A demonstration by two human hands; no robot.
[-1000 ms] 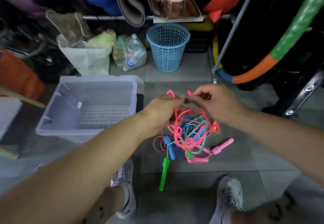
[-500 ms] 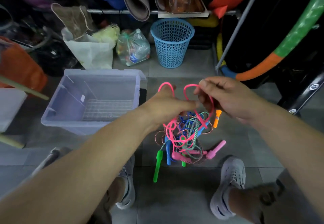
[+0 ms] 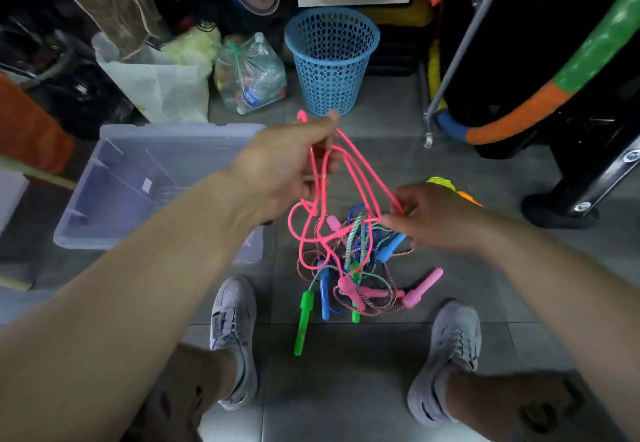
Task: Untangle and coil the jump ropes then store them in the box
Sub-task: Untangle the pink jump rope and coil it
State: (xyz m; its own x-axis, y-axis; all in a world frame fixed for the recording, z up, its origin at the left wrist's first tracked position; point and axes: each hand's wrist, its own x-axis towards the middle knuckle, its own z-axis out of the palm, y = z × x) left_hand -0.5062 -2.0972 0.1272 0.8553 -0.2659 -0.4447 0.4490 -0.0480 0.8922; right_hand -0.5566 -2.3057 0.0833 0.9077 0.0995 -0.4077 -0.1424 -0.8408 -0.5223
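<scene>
Clear box [image 3: 104, 234] sits on the floor [image 3: 346, 389] at left, the tangle of jump ropes [image 3: 349, 268] between the shoes [image 3: 232, 320]. Left hand [image 3: 287, 164] grips loops of the pink rope [image 3: 362, 170] high, right hand [image 3: 433, 216] pinches a strand low; ease it through slack, don't yank

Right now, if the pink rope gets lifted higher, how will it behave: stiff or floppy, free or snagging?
Likely floppy: the pink rope droops in loops from the left hand toward the right hand. Probably snags: its lower loops thread through the tangle of other ropes, so they may lift too. Seems light: thin cord.
</scene>
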